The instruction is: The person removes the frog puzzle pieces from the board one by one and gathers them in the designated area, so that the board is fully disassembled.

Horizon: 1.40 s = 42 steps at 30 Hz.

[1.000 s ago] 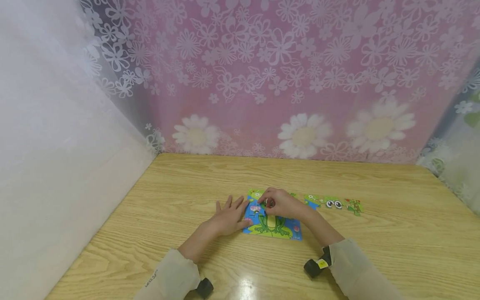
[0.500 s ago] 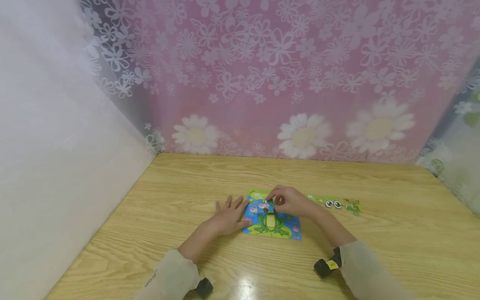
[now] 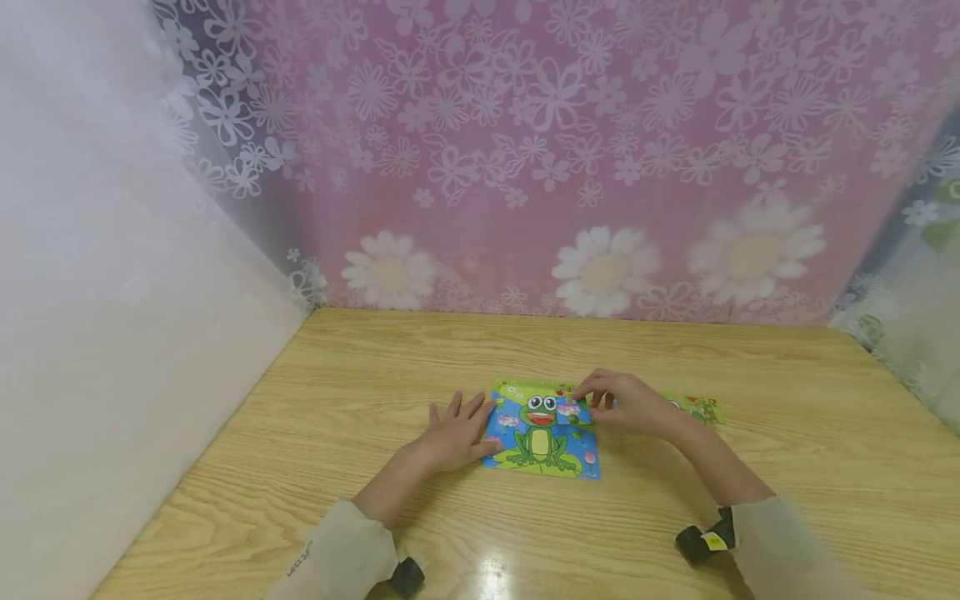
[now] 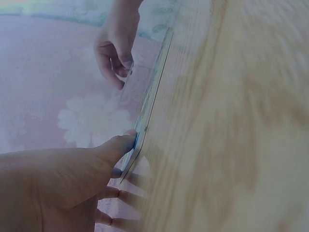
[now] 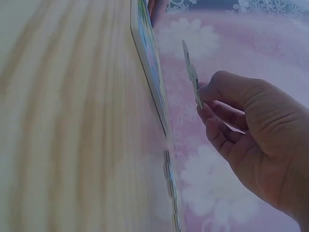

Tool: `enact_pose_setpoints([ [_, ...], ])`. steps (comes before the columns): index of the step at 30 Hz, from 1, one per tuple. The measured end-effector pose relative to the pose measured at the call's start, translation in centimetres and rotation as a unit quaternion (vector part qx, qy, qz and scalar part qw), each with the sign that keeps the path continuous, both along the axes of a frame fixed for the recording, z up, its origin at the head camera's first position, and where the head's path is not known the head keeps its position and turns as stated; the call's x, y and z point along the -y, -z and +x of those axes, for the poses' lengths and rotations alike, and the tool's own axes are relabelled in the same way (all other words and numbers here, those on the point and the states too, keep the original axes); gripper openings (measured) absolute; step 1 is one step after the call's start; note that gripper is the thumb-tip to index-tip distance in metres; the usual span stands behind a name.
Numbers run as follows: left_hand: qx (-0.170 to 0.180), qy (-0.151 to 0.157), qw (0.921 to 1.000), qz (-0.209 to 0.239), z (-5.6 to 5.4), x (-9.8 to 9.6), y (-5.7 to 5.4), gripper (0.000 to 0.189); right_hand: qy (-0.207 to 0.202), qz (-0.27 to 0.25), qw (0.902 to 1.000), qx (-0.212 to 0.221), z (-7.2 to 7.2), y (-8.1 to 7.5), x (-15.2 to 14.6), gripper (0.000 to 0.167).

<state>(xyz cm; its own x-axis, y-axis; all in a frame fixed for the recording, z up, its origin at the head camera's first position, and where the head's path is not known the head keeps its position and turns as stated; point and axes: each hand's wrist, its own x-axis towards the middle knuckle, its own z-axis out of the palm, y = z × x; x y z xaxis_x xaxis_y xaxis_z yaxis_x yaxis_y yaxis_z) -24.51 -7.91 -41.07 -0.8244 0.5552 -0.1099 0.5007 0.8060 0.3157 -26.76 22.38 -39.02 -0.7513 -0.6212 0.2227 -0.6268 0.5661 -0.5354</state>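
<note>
A frog jigsaw puzzle in a flat board lies on the table, its frog face and body showing. My left hand rests at the board's left side with fingers spread. Its thumb touches the board's edge, as the left wrist view also shows. Between thumb and fingers, my right hand pinches a blue puzzle piece with a pink flower. In the right wrist view that thin piece is raised off the table, apart from the board. From the head it overlaps the puzzle's upper right part.
Loose puzzle pieces lie right of the board, partly hidden behind my right hand and wrist. The wooden table ends at a pink flowered curtain at the back. A white wall stands on the left.
My right hand has moved rightward across the puzzle with the flower piece, uncovering the frog's face. It now covers part of the loose pieces. My left hand has stayed in place.
</note>
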Motion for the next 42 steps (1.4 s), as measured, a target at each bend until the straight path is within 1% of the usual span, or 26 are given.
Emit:
enact_pose_setpoints([
  [6,0.002,-0.003,1.0000,-0.002,-0.2,0.0,0.3,0.072,0.019,0.000,0.9998,0.000,0.6,-0.1,-1.9,0.025],
  [9,0.002,-0.005,1.0000,0.000,-0.3,0.0,0.4,0.072,0.026,0.004,0.9996,-0.009,0.8,0.1,-2.8,0.025],
  [13,0.003,-0.003,1.0000,0.002,-0.2,0.0,0.3,0.071,0.031,-0.001,0.9995,-0.005,1.1,0.4,-3.8,0.027],
  [16,0.005,-0.001,1.0000,0.003,-0.1,0.0,0.2,0.071,0.034,-0.004,0.9994,0.008,1.3,0.5,-4.5,0.027],
  [23,0.005,0.001,1.0000,0.001,0.0,0.0,-0.1,0.070,0.053,0.005,0.9986,0.005,1.8,1.0,-5.6,0.025],
  [30,0.009,-0.002,1.0000,-0.001,0.2,0.0,-0.3,0.070,0.052,0.003,0.9986,-0.007,1.9,1.7,-6.4,0.026],
  [35,0.010,-0.001,1.0000,0.001,0.1,0.0,-0.3,0.070,0.054,0.018,0.9984,0.006,2.0,2.0,-6.7,0.027],
  [42,0.007,-0.004,1.0000,-0.001,-0.1,-0.1,0.0,0.070,0.049,0.024,0.9984,0.017,2.2,2.1,-6.8,0.027],
])
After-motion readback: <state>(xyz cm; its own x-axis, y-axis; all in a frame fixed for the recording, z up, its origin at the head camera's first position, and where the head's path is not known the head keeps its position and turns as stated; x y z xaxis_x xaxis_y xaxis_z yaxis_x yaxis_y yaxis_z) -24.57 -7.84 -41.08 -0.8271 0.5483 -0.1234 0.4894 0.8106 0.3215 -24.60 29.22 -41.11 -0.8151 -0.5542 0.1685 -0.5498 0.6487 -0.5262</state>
